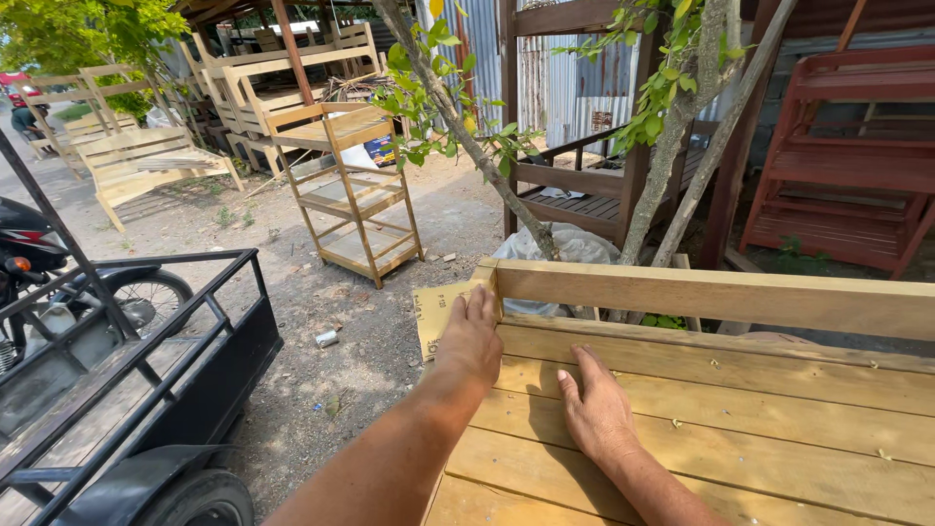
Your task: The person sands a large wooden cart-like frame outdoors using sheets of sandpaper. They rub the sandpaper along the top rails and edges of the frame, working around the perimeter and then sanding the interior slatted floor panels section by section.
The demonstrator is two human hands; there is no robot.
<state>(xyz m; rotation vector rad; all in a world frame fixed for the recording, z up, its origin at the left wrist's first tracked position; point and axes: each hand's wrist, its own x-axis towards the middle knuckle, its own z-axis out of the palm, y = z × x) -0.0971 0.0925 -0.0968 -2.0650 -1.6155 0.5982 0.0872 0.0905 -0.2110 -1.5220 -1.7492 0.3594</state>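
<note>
My left hand (471, 336) presses a sheet of yellow-brown sandpaper (435, 314) against the left end of a bare wooden piece of furniture (740, 409), at the corner of its upper rail (701, 292). My right hand (596, 407) lies flat, fingers spread, on the slatted planks just right of the left hand. It holds nothing. The planks are pale, unfinished wood with small chips lying on them.
A black metal cart with a wheel (136, 390) stands at the left beside a motorcycle (39, 263). A wooden shelf rack (355, 185) and benches (146, 161) stand on the dirt ground. Tree trunks (672, 146) rise behind the rail. Red-brown furniture (847, 156) is at the right.
</note>
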